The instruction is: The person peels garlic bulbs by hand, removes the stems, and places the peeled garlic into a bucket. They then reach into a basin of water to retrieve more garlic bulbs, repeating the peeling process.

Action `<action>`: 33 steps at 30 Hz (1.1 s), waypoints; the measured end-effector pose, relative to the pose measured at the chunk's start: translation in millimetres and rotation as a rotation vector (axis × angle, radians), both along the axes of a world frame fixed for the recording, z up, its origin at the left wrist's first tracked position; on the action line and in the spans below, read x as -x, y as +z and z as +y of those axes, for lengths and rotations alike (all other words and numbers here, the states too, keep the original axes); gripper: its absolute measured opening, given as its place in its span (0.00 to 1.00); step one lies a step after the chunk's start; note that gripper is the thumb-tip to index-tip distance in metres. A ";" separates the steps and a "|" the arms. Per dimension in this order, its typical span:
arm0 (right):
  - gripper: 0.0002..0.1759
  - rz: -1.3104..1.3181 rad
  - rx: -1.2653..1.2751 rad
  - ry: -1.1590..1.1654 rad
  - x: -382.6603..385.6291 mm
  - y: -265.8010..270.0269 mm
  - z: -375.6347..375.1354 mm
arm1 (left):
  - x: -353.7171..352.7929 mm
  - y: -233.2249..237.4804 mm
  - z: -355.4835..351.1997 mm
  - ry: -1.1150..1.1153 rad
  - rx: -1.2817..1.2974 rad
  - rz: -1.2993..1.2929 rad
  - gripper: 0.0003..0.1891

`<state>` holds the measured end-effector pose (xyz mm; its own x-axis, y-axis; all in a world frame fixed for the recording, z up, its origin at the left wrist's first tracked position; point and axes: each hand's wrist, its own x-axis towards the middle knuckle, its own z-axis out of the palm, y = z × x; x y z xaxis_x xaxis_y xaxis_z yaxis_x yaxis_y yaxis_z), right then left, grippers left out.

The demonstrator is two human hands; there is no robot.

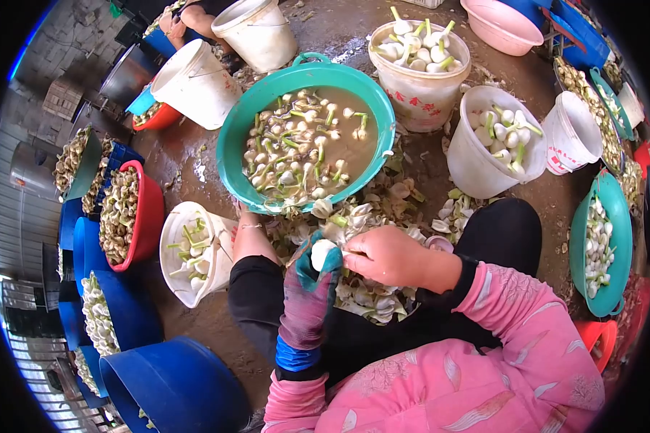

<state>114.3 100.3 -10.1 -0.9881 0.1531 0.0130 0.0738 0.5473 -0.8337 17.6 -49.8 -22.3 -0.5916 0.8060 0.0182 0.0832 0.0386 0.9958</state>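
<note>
A white peeled garlic bulb [323, 255] sits in my left hand [308, 283], which wears a teal and purple glove with its fingers wrapped round it. My right hand [387, 254] is bare and closed at the bulb's right side. Its fingertips are pinched, but what they hold, if anything, is hidden. Garlic skins [375, 297] lie heaped in my lap and below my hands. Just beyond stands a green tub [232, 162] of murky water with unpeeled garlic bulbs [289, 155] floating in it.
White buckets of stemmed garlic stand at left [224, 234], right [477, 162] and back right [419, 90]. A red basin [150, 216] and blue tub [184, 386] are on the left. A green basin [623, 252] is far right. Another person's hand [172, 27] shows at upper left.
</note>
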 end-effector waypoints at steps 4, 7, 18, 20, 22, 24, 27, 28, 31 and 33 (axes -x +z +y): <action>0.16 -0.340 0.902 0.025 -5.8 7.7 -0.6 | 2.6 18.3 -1.3 -0.080 0.130 -0.084 0.22; 0.14 -0.251 1.102 0.031 -9.7 8.1 -2.7 | -7.2 14.2 1.1 -0.109 -0.066 -0.484 0.24; 0.14 0.259 1.273 -0.298 -3.1 9.0 5.5 | -24.1 8.8 -3.4 -0.068 -0.344 -0.989 0.21; 0.15 0.258 1.267 -0.417 0.5 16.0 -4.2 | -13.9 4.0 -8.7 -0.119 -0.179 -0.746 0.23; 0.16 0.192 1.169 -0.260 -4.5 21.4 6.4 | -3.9 -3.1 -3.3 -0.262 -0.325 -0.925 0.23; 0.15 0.168 1.355 -0.123 -2.7 21.5 7.9 | -10.6 4.9 3.5 -0.241 -0.264 -0.889 0.28; 0.15 0.109 0.989 -0.310 1.2 19.7 0.8 | -9.9 14.3 8.5 -0.356 -0.092 -1.012 0.28; 0.16 0.165 0.686 -0.336 3.2 12.7 -2.4 | -11.2 11.4 4.5 -0.377 0.014 -1.059 0.25; 0.14 0.283 0.830 -0.334 12.7 4.2 -13.1 | -9.1 -10.4 -2.4 -0.518 -0.026 -0.921 0.25; 0.13 0.282 0.784 -0.350 17.9 6.3 -13.5 | -3.0 -10.3 -2.8 -0.489 -0.002 -0.988 0.25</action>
<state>96.4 86.8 -3.8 -0.8593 0.5113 0.0130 -0.1341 -0.2006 -0.9705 20.6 -52.7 -32.6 0.0374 0.9576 -0.2857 -0.7440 0.2175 0.6318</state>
